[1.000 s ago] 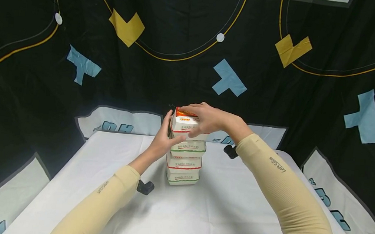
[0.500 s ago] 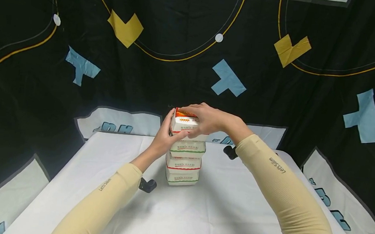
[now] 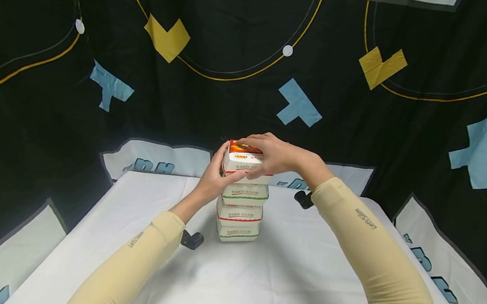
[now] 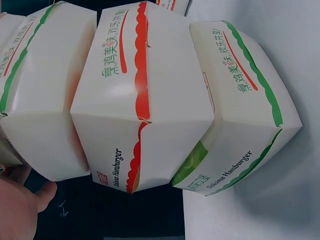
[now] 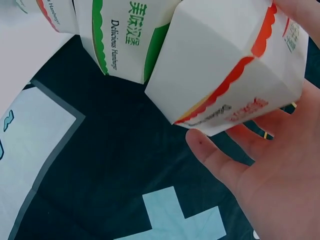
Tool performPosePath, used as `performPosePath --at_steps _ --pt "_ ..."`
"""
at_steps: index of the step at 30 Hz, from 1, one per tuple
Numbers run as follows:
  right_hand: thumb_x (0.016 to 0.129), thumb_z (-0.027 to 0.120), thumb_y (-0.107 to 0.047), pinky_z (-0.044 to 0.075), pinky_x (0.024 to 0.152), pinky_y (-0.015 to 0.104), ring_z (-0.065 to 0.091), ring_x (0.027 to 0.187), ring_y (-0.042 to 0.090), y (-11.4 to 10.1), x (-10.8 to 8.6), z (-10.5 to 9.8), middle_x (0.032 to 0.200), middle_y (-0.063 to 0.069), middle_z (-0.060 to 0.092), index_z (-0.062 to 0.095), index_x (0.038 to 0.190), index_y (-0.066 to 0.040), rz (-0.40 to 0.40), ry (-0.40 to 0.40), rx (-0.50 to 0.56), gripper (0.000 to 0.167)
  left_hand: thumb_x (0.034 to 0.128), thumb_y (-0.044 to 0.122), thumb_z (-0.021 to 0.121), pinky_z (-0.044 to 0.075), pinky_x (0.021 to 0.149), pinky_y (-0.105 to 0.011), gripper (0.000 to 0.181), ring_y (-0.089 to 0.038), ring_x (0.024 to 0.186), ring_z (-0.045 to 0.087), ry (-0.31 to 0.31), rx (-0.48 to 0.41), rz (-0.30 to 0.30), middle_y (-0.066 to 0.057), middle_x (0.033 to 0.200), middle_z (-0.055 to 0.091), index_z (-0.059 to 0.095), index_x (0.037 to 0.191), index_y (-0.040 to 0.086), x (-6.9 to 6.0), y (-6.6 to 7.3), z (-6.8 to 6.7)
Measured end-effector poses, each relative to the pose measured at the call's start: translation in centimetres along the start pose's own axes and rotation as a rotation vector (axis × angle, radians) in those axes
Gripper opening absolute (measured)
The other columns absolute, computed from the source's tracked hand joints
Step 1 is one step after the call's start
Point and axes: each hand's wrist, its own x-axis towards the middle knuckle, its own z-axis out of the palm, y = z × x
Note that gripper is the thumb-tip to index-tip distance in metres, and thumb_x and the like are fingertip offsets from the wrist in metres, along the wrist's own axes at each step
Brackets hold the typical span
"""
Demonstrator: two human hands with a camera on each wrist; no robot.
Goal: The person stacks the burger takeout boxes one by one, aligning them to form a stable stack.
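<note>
Several white paper hamburger boxes stand in an upright, slightly uneven stack. The top hamburger box (image 3: pixel 239 165), trimmed in red, is held by both hands. My left hand (image 3: pixel 213 178) grips its left side, thumb across the front. Over its top and right side lies my right hand (image 3: pixel 281 156), with the thumb low on the front near the left thumb. Beneath sit a green-trimmed box (image 3: pixel 246 194), a red-trimmed box (image 3: pixel 239 212) and a green-trimmed bottom box (image 3: pixel 238 232). In the right wrist view, fingers (image 5: pixel 215 155) reach along the top box (image 5: pixel 210 55).
The stack stands on a white-covered table (image 3: pixel 302 278). Behind it hangs a black curtain (image 3: pixel 230 107) with blue and yellow tape pieces. Black wrist cameras (image 3: pixel 192 240) stick out from the sleeves.
The left thumb has risen slightly along the front of the top box, closer to the right thumb. The stack stays in place; the head view shifts a little.
</note>
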Motion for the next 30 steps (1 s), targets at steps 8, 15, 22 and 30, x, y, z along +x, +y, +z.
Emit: performPosePath --at_steps 8,15,22,30 --pt "0.084 0.076 -0.051 0.051 0.100 0.043 0.033 0.137 0.023 1.2 -0.8 -0.7 0.156 -0.001 0.041 0.043 0.153 -0.026 -0.024 0.069 0.030 0.080 0.0916 0.037 0.070 0.042 0.111 -0.052 0.091 -0.022 0.141 0.035 -0.005 0.001 0.009 0.000 0.163 0.024 0.011 0.161 0.031 0.2 0.0 0.2" --pt "0.091 0.064 -0.057 0.040 0.112 0.057 0.034 0.144 0.028 2.6 -2.0 -1.2 0.159 0.001 0.040 0.043 0.153 -0.025 0.013 0.124 0.056 0.072 0.0910 0.038 0.070 0.044 0.109 -0.052 0.094 -0.023 0.137 0.038 -0.004 -0.009 0.006 -0.003 0.161 0.026 0.010 0.162 0.028 0.1 -0.1 0.1" --pt "0.093 0.057 -0.065 0.036 0.112 0.063 0.029 0.148 0.031 4.3 -3.5 -1.1 0.162 0.003 0.036 0.041 0.154 -0.028 0.092 0.171 0.102 0.073 0.0904 0.038 0.071 0.043 0.109 -0.053 0.096 -0.023 0.137 0.039 0.007 -0.024 0.017 -0.004 0.159 0.028 0.010 0.162 0.021 0.0 -0.2 0.0" --pt "0.095 0.057 -0.061 0.036 0.113 0.062 0.035 0.145 0.032 7.1 -5.1 -0.2 0.161 0.007 0.037 0.041 0.154 -0.023 0.158 0.211 0.153 0.072 0.0906 0.035 0.071 0.047 0.106 -0.050 0.093 -0.021 0.135 0.041 0.007 -0.015 0.018 -0.003 0.157 0.032 0.012 0.162 0.027 0.2 -0.1 0.0"
